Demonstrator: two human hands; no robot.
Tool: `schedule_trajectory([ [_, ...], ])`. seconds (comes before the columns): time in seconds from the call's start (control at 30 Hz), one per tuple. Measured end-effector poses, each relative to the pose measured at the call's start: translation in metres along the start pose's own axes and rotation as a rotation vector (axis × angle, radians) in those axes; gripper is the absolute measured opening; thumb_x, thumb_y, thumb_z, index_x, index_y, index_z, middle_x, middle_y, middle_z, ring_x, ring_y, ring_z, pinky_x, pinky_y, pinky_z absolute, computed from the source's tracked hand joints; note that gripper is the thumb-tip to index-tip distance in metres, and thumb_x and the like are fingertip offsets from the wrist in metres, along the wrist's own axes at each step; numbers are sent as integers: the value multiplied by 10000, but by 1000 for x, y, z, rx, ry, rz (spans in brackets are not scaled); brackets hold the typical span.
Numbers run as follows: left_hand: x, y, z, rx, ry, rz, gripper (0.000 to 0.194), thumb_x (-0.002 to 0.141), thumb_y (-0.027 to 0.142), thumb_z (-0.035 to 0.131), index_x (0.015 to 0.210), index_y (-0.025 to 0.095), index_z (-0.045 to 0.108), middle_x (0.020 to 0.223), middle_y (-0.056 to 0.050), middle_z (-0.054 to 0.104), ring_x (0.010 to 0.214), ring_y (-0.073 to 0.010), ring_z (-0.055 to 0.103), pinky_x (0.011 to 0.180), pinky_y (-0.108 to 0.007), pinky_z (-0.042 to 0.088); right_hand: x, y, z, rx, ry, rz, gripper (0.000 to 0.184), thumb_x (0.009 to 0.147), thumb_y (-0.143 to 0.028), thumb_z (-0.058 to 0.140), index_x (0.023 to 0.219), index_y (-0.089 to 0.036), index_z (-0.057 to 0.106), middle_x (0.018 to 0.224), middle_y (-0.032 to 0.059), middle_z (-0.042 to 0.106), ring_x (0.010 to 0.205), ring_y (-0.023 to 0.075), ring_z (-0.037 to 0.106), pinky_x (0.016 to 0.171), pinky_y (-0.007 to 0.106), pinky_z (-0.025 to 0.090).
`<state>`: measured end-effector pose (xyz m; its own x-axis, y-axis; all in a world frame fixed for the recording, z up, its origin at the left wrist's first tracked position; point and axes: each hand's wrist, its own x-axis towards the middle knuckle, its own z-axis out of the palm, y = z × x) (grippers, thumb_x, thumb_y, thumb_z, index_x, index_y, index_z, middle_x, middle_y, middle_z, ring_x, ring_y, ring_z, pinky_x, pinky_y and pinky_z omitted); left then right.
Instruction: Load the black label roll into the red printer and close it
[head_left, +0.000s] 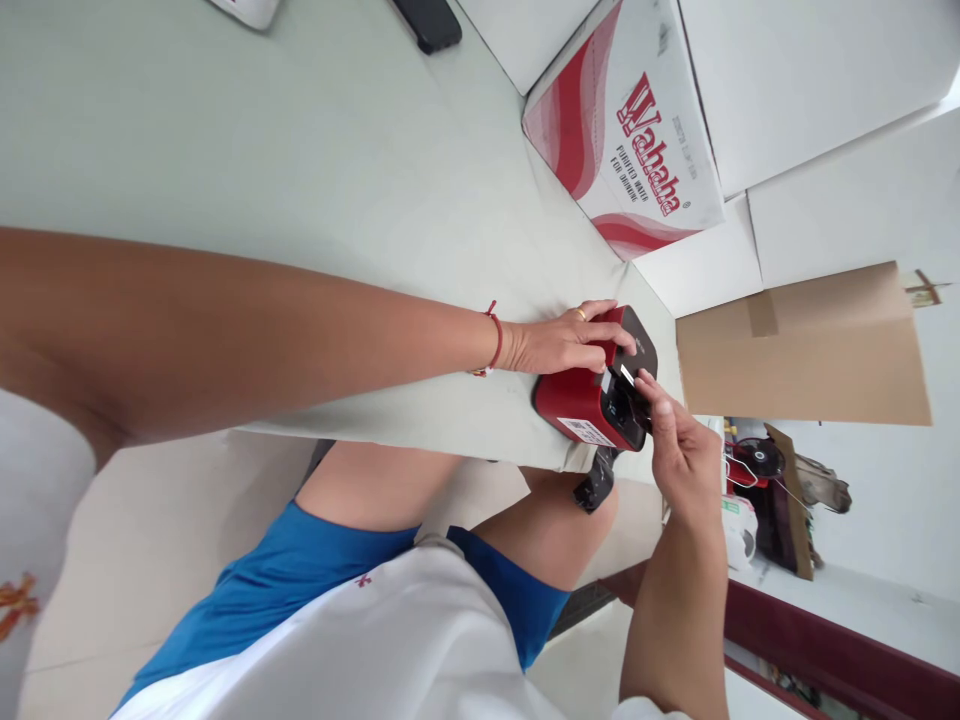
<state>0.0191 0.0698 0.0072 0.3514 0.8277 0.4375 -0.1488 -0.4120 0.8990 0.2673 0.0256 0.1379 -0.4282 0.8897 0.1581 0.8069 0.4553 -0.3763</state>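
A small red and black device (581, 400) lies at the edge of the pale table (315, 180), with a white label on its side. My left hand (562, 340) rests on top of it, fingers curled over the red casing, holding it down. There is a ring on one finger and a red string round the wrist. My right hand (679, 440) comes up from below and pinches a small white piece (627, 375) at the device's black end. A black part (596, 485) hangs just under the table edge, below the device.
A red and white "Wahaha" carton (630, 130) stands beyond the device, among white boxes (810, 80). A brown cardboard flap (802, 350) lies to the right. A black phone (429, 22) and a white object (251, 10) lie at the table's far side. My knees are under the table edge.
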Motion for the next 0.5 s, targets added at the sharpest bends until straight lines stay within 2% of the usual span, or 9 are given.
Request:
schedule_trajectory([
  [0.07, 1, 1, 0, -6, -11, 28, 482, 903, 389, 559, 1357, 331, 710, 1719, 3, 523, 1805, -323, 61, 1457, -551, 107, -3, 3, 3, 56, -5, 34, 514, 1142, -596, 531, 1349, -236, 834, 1557, 97, 710, 1519, 288, 645, 1325, 521, 501],
  [0.17, 1, 3, -1, -32, -17, 30, 431, 916, 414, 528, 1288, 303, 715, 1621, -20, 611, 1802, -323, 41, 1455, -559, 66, -5, 7, 5, 122, -24, 69, 514, 1141, -607, 536, 1344, -242, 836, 1586, 87, 687, 1548, 284, 617, 1341, 531, 485],
  [0.23, -1, 4, -1, -47, -7, 12, 423, 912, 414, 548, 1284, 293, 710, 1679, -42, 554, 1801, -330, 37, 1450, -569, 88, -4, 9, 6, 146, -29, 73, 512, 1140, -609, 540, 1336, -244, 841, 1577, 85, 693, 1546, 281, 619, 1344, 531, 482],
  [0.33, -2, 3, 1, -35, -2, -5, 448, 888, 437, 651, 1314, 305, 697, 1811, -61, 372, 1799, -355, 63, 1438, -584, 136, -2, 10, 9, 153, 0, 67, 498, 1149, -584, 533, 1318, -239, 850, 1541, 89, 720, 1519, 280, 645, 1335, 524, 492],
  [0.4, -2, 1, 2, -19, 8, 2, 483, 854, 474, 734, 1310, 321, 694, 1850, -62, 287, 1793, -376, 86, 1433, -601, 140, -3, 10, 15, 129, 62, 32, 470, 1155, -545, 537, 1303, -233, 856, 1510, 91, 742, 1493, 278, 668, 1328, 518, 499],
  [0.5, -1, -2, 4, -10, 34, 27, 516, 822, 510, 781, 1295, 323, 693, 1848, -78, 282, 1798, -374, 63, 1429, -593, 143, -15, 8, 29, 71, 193, -90, 387, 1156, -440, 564, 1327, -239, 847, 1479, 81, 766, 1469, 272, 688, 1316, 522, 508],
])
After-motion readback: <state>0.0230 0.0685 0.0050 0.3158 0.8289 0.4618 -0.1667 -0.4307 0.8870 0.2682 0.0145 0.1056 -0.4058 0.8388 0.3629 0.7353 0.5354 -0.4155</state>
